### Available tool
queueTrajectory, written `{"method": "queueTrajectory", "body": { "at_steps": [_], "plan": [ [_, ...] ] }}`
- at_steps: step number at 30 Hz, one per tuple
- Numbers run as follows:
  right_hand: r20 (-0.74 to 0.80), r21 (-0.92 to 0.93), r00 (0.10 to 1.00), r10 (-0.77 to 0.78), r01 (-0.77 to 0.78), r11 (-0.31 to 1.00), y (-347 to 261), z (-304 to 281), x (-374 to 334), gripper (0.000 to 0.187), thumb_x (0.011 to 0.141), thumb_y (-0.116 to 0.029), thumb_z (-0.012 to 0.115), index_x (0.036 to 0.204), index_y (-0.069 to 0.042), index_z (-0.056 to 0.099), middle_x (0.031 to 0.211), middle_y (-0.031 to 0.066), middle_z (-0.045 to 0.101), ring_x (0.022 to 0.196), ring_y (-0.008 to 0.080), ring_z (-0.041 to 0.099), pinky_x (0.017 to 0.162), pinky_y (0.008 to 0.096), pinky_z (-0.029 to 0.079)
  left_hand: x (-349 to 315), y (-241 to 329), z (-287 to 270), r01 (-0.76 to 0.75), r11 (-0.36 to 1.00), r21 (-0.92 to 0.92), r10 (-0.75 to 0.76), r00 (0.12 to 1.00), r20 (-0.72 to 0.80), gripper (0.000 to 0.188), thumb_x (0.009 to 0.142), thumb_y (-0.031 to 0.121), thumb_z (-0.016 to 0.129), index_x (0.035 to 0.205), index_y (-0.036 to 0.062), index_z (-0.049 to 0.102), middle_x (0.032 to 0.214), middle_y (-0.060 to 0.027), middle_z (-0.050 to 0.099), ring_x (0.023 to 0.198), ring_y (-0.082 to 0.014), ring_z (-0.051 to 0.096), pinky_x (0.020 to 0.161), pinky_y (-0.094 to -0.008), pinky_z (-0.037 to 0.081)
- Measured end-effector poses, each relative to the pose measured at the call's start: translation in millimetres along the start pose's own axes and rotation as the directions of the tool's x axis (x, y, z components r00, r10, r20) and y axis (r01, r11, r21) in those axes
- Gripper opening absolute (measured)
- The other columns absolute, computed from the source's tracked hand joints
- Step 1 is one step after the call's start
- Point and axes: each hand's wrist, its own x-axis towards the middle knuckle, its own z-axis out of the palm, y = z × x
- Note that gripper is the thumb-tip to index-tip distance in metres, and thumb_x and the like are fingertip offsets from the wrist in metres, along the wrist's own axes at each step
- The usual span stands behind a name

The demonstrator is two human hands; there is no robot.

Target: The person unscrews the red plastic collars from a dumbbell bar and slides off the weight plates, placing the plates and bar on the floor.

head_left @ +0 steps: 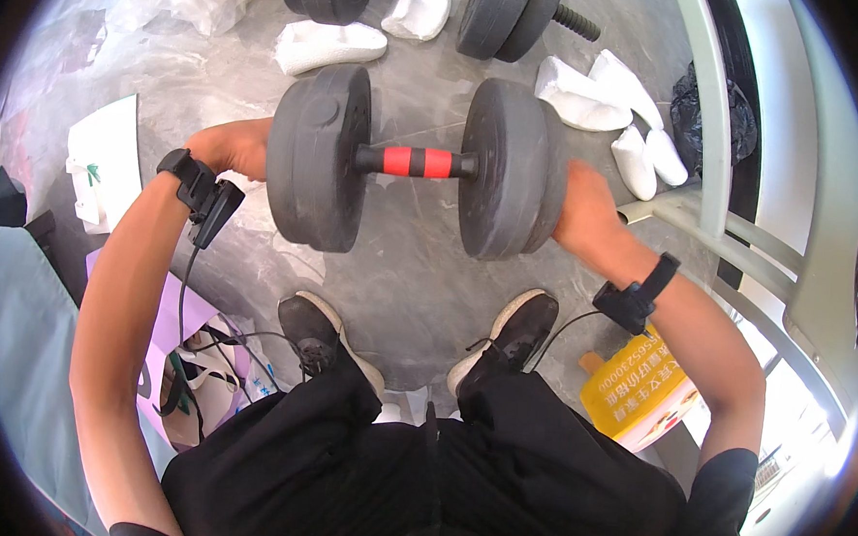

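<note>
Left hand point(238, 149) and right hand point(587, 215) hold 1 dumbbell point(417, 163) between them, finger spread hidden

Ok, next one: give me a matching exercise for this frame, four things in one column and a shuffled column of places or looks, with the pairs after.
Things
1. Nearer dumbbell
2. Black plastic bag
3. Shoes
4. Purple bag

Places or looks
A. At the upper right, partly hidden by the pale metal frame
B. Dark, with pale sole edges
C. At the lower left
D. Between the left hand and the right hand, with a red and black grip

Pairs: 1-D, 2-A, 3-B, 4-C
</note>
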Motion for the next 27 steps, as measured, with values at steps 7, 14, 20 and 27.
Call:
{"method": "queueTrajectory", "body": {
  "at_steps": [7,14,20,27],
  "plan": [
    [0.258,0.338,0.934,-0.248,0.153,0.929,54,-16,47,0.049,0.073,-0.013,0.075,0.118,0.0,0.061,0.114,0.0204,0.066,0.101,0.0347,0.063,0.082,0.0427,0.052,1,-19,50,-0.32,0.92,0.225,0.388,0.823,-0.415,0.041,0.08,0.023,0.072,0.117,0.0053,0.065,0.109,-0.0205,0.068,0.1,-0.0357,0.063,0.089,-0.0421,0.05],
    [0.332,0.273,0.902,-0.277,0.189,0.943,47,-16,55,0.056,0.076,-0.013,0.075,0.127,0.001,0.057,0.126,0.0232,0.06,0.115,0.0313,0.058,0.1,0.0382,0.045,-6,-9,80,-0.048,0.924,0.38,0.307,0.687,-0.659,0.018,0.074,0.014,0.069,0.089,0.0059,0.063,0.08,-0.0194,0.067,0.081,-0.0431,0.063,0.071,-0.0495,0.052],
    [0.258,0.359,0.935,-0.245,0.143,0.922,34,-24,50,0.052,0.078,-0.013,0.073,0.126,0.001,0.058,0.129,0.0251,0.059,0.119,0.0338,0.056,0.103,0.0387,0.043,-4,-4,65,0.117,0.882,0.456,0.243,0.718,-0.652,0.021,0.074,0.017,0.072,0.09,0.0043,0.065,0.08,-0.0209,0.067,0.074,-0.0408,0.065,0.068,-0.0467,0.053],
    [0.319,0.301,0.921,-0.225,0.127,0.945,29,-31,56,0.053,0.077,-0.017,0.075,0.125,0.0,0.059,0.126,0.024,0.061,0.115,0.0348,0.058,0.101,0.0385,0.045,5,2,21,-0.002,0.97,-0.244,-0.001,1.0,-0.011,0.039,0.071,0.011,0.077,0.11,0.0051,0.07,0.097,-0.0137,0.07,0.073,-0.0204,0.068,0.058,-0.0333,0.056]
  ]
}}
